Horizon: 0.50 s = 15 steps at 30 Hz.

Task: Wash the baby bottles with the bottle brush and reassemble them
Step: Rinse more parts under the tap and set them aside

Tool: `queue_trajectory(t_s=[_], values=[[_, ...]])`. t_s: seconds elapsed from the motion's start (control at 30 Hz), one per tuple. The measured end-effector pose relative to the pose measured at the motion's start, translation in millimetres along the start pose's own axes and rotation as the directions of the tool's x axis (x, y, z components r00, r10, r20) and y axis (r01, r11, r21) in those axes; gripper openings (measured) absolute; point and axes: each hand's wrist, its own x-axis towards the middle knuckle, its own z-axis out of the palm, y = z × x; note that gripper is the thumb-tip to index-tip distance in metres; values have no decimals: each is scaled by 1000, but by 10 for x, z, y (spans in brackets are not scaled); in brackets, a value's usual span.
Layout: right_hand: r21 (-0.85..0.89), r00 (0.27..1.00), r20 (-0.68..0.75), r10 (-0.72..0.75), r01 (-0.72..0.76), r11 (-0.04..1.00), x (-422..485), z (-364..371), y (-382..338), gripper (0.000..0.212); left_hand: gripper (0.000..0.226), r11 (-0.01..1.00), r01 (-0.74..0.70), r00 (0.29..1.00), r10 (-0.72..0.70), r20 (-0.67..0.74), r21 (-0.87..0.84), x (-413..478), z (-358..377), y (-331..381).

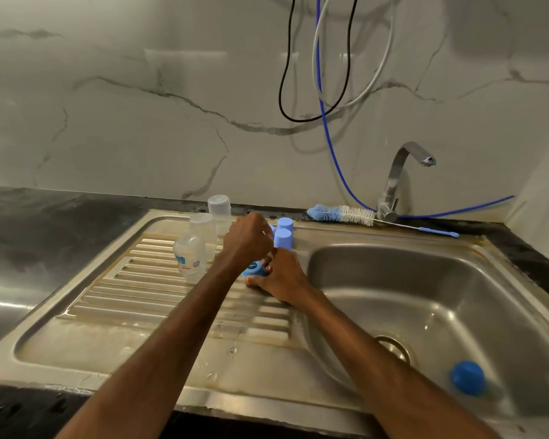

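Both my hands meet over the ribbed drainboard (133,280). My right hand (281,277) grips a blue bottle collar ring (253,269), pressing it near the board. My left hand (248,239) is closed just above it, fingers pinched on something small that I cannot make out. Three clear bottle bodies stand upside down at the left: one (191,256) with a printed label, one (203,228) behind it, one (219,208) at the back. Two light-blue caps (283,237) (285,223) stand behind my hands. The bottle brush (346,214) lies on the sink's back rim.
The steel basin (441,280) lies to the right, with a blue round cap (467,378) near the drain (393,346). A tap (400,179) rises at the back. Black, white and blue cables (322,99) hang down the marble wall. Dark countertop (29,223) runs left.
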Motion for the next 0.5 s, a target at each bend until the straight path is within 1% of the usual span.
queue_trajectory(t_s=[0.07, 0.13, 0.2, 0.23, 0.3, 0.33, 0.37, 0.4, 0.43, 0.5], values=[[20, 1000, 15, -10, 10, 1000, -71, -132, 30, 46, 16, 1000, -2, 1000, 2, -24, -8, -68, 5, 95], [6, 1000, -17, 13, -13, 1000, -169, -325, 107, 48, 13, 999, -34, 998, 33, -52, -15, -167, 29, 245], [-2, 998, -46, 53, -53, 999, -305, -593, 302, 38, 8, 996, -78, 996, 77, -39, -33, -245, 130, 429], [-3, 996, -39, 78, -79, 997, -393, -764, 432, 33, 9, 995, -89, 996, 89, -19, -36, -271, 208, 540], [-56, 988, 40, 147, -145, 988, -588, -1149, 748, 21, 10, 993, -113, 992, 115, 60, -35, -321, 407, 784], [-117, 975, 104, 196, -183, 976, -696, -1348, 906, 16, 7, 991, -124, 986, 128, 110, -44, -343, 521, 908], [-198, 948, 167, 270, -236, 951, -807, -1526, 1078, 14, 3, 989, -133, 978, 142, 154, -66, -364, 653, 1031], [-287, 906, 222, 360, -292, 912, -913, -1675, 1244, 14, 6, 987, -136, 971, 149, 188, -82, -398, 777, 1164], [-392, 855, 249, 455, -340, 855, -1021, -1790, 1425, 18, 8, 985, -140, 961, 160, 224, -103, -436, 909, 1298], [-580, 751, 265, 605, -377, 722, -1201, -1914, 1760, 29, 5, 980, -151, 942, 183, 282, -130, -527, 1153, 1569]])
